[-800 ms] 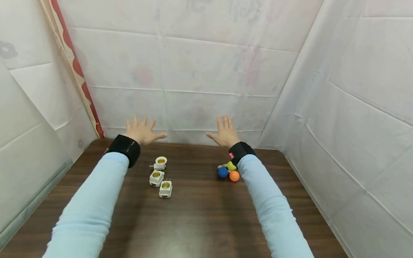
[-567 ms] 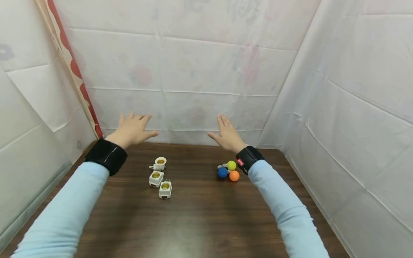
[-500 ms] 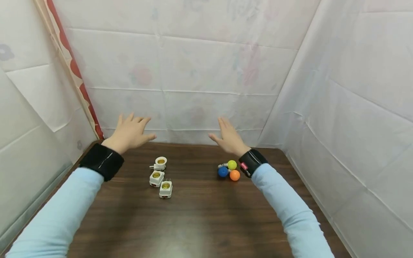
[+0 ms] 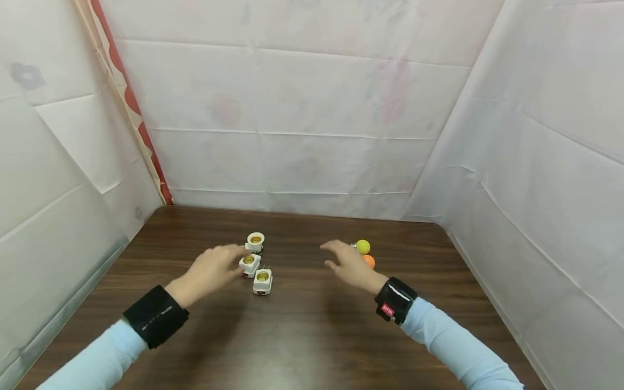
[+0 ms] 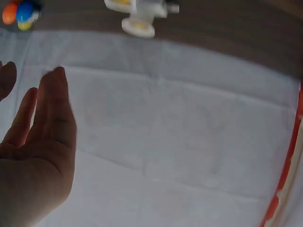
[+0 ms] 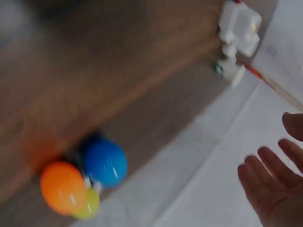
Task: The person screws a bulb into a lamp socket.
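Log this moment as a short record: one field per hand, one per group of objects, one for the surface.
left hand: open, fingers reaching at the white sockets, contact unclear
right hand: open, above the bulbs, holding nothing
white sockets: three, clustered close together
bulbs: blue, orange, yellow-green, bunched together
table: dark wood, white sheets round it

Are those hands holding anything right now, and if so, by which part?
Nothing is held. The left hand hovers open by the white sockets, and the right hand hovers open near the coloured bulbs.
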Motion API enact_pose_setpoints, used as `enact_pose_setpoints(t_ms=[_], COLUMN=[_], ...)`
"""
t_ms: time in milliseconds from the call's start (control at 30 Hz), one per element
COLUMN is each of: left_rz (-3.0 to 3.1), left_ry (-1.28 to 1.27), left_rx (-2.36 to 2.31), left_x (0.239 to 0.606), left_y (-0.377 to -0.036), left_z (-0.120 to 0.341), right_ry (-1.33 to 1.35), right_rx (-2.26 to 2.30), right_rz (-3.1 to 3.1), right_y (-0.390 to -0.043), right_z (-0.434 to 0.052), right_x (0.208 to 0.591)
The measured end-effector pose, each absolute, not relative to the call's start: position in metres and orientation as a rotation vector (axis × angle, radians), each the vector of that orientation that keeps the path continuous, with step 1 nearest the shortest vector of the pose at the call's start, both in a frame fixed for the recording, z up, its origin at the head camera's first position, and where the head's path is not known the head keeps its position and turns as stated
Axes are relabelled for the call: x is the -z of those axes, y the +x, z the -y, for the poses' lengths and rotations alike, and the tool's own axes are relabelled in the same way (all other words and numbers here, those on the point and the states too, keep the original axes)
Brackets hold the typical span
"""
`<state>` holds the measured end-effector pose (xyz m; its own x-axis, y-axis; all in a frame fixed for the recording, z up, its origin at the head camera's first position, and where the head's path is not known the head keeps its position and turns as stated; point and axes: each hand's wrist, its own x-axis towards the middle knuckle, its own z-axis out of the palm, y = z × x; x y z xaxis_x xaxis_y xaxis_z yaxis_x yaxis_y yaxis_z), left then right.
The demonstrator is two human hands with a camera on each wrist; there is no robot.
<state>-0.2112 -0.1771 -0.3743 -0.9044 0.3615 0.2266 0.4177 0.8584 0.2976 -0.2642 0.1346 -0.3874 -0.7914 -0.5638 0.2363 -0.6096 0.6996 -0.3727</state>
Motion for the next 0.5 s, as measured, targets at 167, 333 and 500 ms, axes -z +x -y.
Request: enact_pose_setpoints(t_ms=[167,333,500], left_rz=[2.957,3.051,3.083], left_ry=[-0.594,-0.472,-0.363], left_rx=[0.643,0.788,0.901], left_x=[0.408,0.434,0.453], left_y=[-0.205,-0.210,-0.218], left_z=[0.170,0.172,0.174], right_ry=[1.052,1.072,1.068], right_rx=[-0.703,-0.765,-0.730], right_rz=[2.914,2.965,3.002], right_y=[-0.260,-0.267,-0.268], right_z=[-0.119,-0.089,-0.048], right_x=[0.417,0.438,0.448])
